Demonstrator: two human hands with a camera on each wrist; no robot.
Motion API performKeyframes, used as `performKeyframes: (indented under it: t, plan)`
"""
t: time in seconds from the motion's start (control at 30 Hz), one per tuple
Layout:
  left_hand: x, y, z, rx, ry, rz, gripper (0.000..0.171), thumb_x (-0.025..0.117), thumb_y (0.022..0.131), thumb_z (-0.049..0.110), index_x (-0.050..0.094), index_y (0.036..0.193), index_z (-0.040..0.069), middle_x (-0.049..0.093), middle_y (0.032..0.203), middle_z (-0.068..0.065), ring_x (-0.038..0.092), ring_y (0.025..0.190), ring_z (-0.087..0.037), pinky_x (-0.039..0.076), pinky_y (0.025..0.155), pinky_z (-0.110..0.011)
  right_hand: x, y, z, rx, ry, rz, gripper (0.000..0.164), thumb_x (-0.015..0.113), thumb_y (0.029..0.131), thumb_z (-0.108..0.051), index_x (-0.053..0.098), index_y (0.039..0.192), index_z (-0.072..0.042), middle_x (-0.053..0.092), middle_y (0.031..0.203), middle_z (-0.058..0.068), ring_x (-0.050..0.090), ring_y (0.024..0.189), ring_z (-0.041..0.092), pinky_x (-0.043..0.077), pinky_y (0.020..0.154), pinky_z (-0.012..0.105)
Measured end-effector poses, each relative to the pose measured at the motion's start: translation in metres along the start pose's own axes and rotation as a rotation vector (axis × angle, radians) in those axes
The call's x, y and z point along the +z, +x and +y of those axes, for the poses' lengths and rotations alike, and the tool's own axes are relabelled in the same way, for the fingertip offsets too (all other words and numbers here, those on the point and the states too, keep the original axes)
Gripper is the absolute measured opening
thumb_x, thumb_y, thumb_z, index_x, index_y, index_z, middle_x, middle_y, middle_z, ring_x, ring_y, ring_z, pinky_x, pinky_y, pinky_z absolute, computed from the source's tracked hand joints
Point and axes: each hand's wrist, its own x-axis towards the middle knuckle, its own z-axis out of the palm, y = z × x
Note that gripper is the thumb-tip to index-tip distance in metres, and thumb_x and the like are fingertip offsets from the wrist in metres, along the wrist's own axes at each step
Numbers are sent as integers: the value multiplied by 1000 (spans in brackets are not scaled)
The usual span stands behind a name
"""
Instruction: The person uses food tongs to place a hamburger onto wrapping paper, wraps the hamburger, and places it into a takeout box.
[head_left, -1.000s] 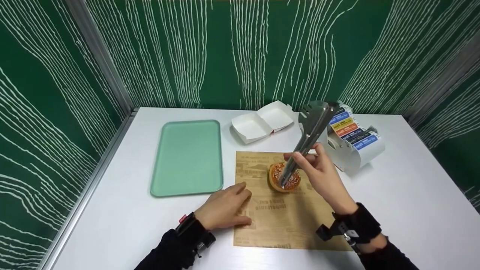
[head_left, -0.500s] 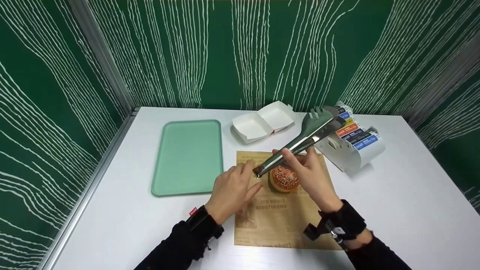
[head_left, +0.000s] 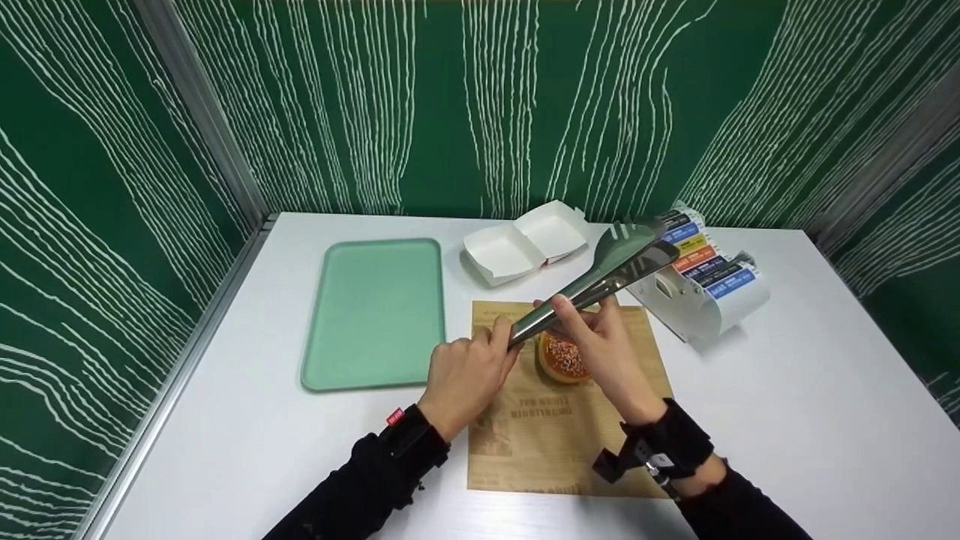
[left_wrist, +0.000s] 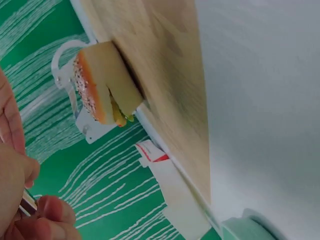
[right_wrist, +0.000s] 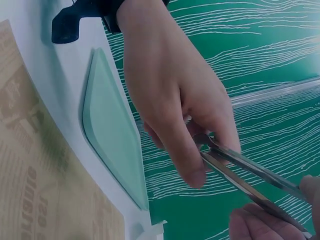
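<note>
A pair of metal tongs [head_left: 574, 295] slants above a sprinkle-topped burger [head_left: 559, 360], its fork-like heads up toward the back right. My right hand [head_left: 616, 364] grips the middle of the arms, thumb along the top. At the joined rear end my left hand [head_left: 466, 375] pinches the tongs, as the right wrist view also shows, with the left thumb [right_wrist: 187, 165] at that end. Below both hands, the burger rests on printed brown paper [head_left: 547, 450]. From the left wrist view, yellow and green filling shows in the cut side of the burger [left_wrist: 102, 82].
Left of the paper lies a green tray [head_left: 375, 315]. An open white carton [head_left: 502, 256] stands behind the paper, near the back wall. To the right is a white holder [head_left: 694, 304] with a strip of coloured labels [head_left: 701, 259]. Green walls with white lines [head_left: 442, 105] enclose the table.
The tongs have swung from steep over the burger to a flatter slant, rear end to the left. My left hand has risen off the paper and taken hold of that end.
</note>
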Motion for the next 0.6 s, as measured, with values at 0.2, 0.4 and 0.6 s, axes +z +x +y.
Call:
performKeyframes:
  t: [0.2, 0.4, 0.6]
  plan:
    - [3, -2, -3, 26, 114, 62, 33, 72, 102, 42, 57, 106, 13, 63, 62, 3, 60, 43, -12, 46, 37, -30, 7, 1, 0, 18, 29, 17, 36, 58, 111, -12, 42, 142, -5, 80, 117, 21, 79, 113, 26, 62, 101, 36]
    - [0, -3, -11, 79, 109, 33, 34, 71, 102, 44, 56, 101, 13, 58, 58, 8, 54, 41, -8, 43, 36, -27, 5, -1, 0, 26, -18, -17, 37, 57, 112, -12, 41, 145, -7, 78, 121, 24, 79, 113, 22, 61, 101, 37]
    - [-2, -5, -29, 110, 69, 66, 36, 71, 102, 46, 58, 99, 12, 52, 54, 10, 51, 39, -7, 42, 35, -26, -10, -7, -3, 8, -148, -168, 38, 56, 112, -11, 36, 144, -4, 70, 137, 28, 76, 118, 12, 59, 105, 29]
